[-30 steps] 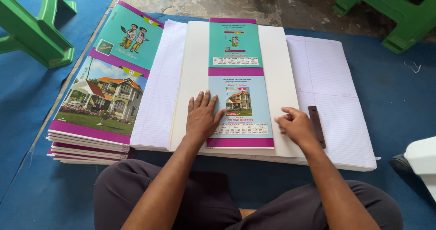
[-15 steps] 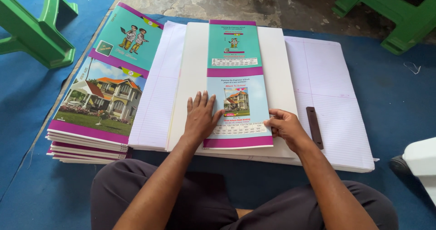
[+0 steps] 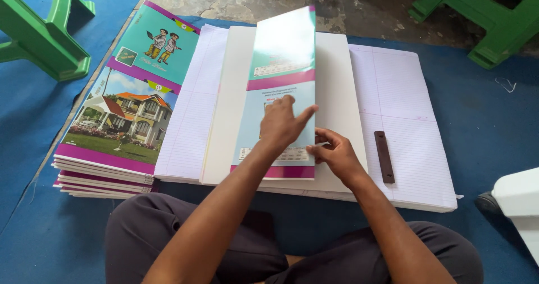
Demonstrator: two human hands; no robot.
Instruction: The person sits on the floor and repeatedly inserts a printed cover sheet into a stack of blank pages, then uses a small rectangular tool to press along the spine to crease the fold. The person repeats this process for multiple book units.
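The right hand point(image 3: 336, 154) curls its fingers under the lower right edge of the cover sheet point(image 3: 281, 93), pinching it. The left hand point(image 3: 282, 124) lies on the sheet, fingers spread open. The sheet lifts off the white board point(image 3: 342, 93); a dark bar point(image 3: 384, 156) lies beside it.

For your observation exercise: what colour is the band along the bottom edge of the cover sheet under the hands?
Magenta-purple band, clearest in the head view.
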